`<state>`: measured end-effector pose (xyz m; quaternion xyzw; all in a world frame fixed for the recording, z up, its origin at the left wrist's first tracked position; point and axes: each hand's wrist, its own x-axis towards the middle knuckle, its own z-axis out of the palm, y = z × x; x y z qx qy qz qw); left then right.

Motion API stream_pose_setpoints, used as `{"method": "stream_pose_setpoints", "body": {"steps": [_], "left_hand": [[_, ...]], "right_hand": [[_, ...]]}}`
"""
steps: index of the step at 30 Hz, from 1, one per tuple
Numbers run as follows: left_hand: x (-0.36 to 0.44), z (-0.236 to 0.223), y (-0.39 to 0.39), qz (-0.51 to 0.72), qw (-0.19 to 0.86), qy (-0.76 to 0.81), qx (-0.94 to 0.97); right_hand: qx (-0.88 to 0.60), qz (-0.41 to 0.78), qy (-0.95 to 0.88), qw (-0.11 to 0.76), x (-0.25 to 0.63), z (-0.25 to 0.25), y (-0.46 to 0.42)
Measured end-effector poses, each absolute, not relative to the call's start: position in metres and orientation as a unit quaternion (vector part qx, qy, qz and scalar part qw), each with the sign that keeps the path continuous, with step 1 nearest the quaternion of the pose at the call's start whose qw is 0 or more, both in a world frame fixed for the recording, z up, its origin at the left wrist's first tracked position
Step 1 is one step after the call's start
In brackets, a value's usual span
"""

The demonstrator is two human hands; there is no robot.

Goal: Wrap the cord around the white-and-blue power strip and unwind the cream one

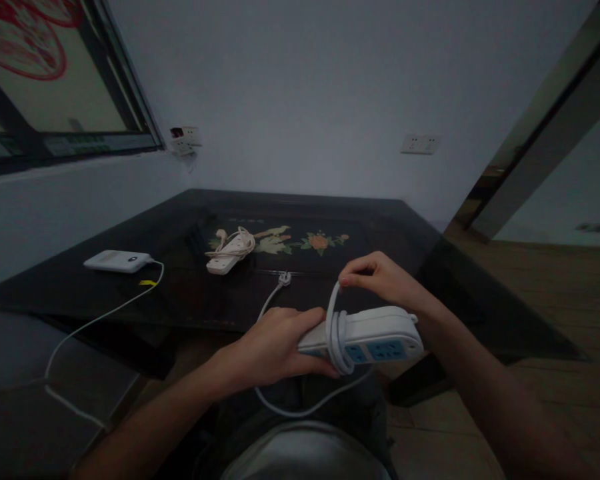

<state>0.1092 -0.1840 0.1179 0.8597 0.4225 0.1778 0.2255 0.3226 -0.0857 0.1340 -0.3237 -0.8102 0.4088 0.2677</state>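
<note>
Power strip (380, 327) in your hands at the table's (190, 293) near edge, cord (335, 337) looped around it.
Your left hand (290, 340) curls round one end; your right hand (377, 273) pinches the cord — best drawn lightly taut, turns side by side — with the plug (284, 279) beyond.

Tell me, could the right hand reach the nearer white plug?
Probably yes: nothing stands between the right hand and the plug, though the hand would likely need to release the cord it pinches.
</note>
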Motion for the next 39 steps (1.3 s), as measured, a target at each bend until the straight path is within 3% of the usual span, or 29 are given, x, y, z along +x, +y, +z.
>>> {"method": "stream_pose_setpoints", "body": {"steps": [3, 9, 15, 21, 29, 35, 39], "left_hand": [[0.109, 0.120, -0.190, 0.248, 0.283, 0.442, 0.814], [0.100, 0.109, -0.183, 0.433, 0.433, 0.424, 0.667], [0.085, 0.099, -0.174, 0.488, 0.505, 0.446, 0.554], [0.079, 0.097, -0.166, 0.513, 0.494, 0.455, 0.535], [0.072, 0.102, -0.155, 0.551, 0.458, 0.445, 0.538], [0.073, 0.112, -0.147, 0.567, 0.442, 0.435, 0.542], [0.071, 0.127, -0.142, 0.585, 0.391, 0.431, 0.564]], "right_hand": [[-0.322, 0.444, -0.798, 0.252, 0.323, 0.121, -0.091], [-0.322, 0.391, -0.801, 0.318, 0.325, 0.097, -0.098], [-0.377, 0.375, -0.796, 0.288, 0.333, 0.089, -0.111], [-0.357, 0.409, -0.775, 0.324, 0.322, 0.083, -0.107], [-0.398, 0.365, -0.682, 0.493, 0.341, 0.062, -0.110], [-0.453, 0.374, -0.703, 0.401, 0.325, 0.014, -0.144], [-0.441, 0.406, -0.686, 0.412, 0.295, -0.006, -0.155]]}}
